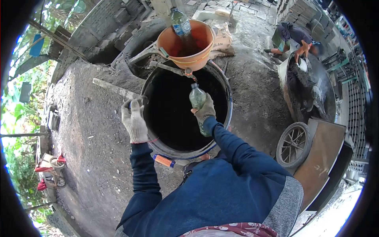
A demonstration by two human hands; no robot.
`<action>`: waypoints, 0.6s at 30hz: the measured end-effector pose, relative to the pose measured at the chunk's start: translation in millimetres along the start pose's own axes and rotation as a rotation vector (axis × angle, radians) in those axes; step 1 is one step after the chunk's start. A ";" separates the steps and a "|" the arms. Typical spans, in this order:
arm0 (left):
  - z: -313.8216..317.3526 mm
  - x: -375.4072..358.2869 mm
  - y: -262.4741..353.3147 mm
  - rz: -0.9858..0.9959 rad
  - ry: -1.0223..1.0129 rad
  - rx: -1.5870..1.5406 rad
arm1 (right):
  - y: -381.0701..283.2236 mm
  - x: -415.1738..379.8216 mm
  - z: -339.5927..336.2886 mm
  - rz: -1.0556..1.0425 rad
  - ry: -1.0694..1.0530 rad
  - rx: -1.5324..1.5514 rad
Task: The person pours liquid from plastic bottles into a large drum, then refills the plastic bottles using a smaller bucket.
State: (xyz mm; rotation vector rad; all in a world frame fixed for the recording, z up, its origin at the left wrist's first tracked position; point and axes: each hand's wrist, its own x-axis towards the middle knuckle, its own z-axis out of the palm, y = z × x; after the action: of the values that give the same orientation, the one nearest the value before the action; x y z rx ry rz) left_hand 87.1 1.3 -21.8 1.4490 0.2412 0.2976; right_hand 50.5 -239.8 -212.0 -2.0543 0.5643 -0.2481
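My right hand (207,109), in a worn glove, is wrapped round a clear plastic bottle (197,97), its open neck tilted up. The bottle's mouth is just below the spout (188,72) of an orange bucket (186,60), and a thin reddish-brown trickle runs between them. My left hand (135,120), in a pale knit glove, is closed in a pinch by the left rim of a big dark drum (226,85). A small dark bluish bit shows at its fingertips, too small to name. Another plastic bottle (181,25) stands neck up in the bucket.
A wooden stick (114,88) reaches the drum's left rim. An orange-wrapped handle (164,160) is at the drum's front. A printed sack (222,38) lies behind the bucket. At right, a person (293,38) bends over a large tub (285,81), near a spoked wheel (293,144) and board (320,152).
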 end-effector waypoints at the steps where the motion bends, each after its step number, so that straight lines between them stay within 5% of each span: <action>1: -22.5 14.4 -24.1 -0.026 0.030 0.131 | 9.5 6.1 4.1 0.105 -0.038 -0.065; 6: -111.7 67.5 -129.8 -0.043 0.244 0.708 | 32.8 28.0 15.3 0.215 -0.127 -0.271; 10: -171.2 97.0 -223.8 -0.426 0.310 0.661 | 37.2 47.9 19.3 0.174 -0.093 -0.220; 14: -151.0 74.2 -199.1 -0.827 0.334 0.467 | 33.7 60.4 13.8 0.065 -0.109 -0.202; 18: -136.5 70.8 -192.4 -0.839 0.393 0.416 | 46.1 82.2 11.2 0.040 -0.207 -0.255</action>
State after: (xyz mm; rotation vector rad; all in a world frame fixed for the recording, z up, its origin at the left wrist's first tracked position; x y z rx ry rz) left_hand 117.7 134.7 -226.5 1.5476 1.2464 -0.1748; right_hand 113.2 -291.3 -261.2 -2.2778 0.5293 0.0647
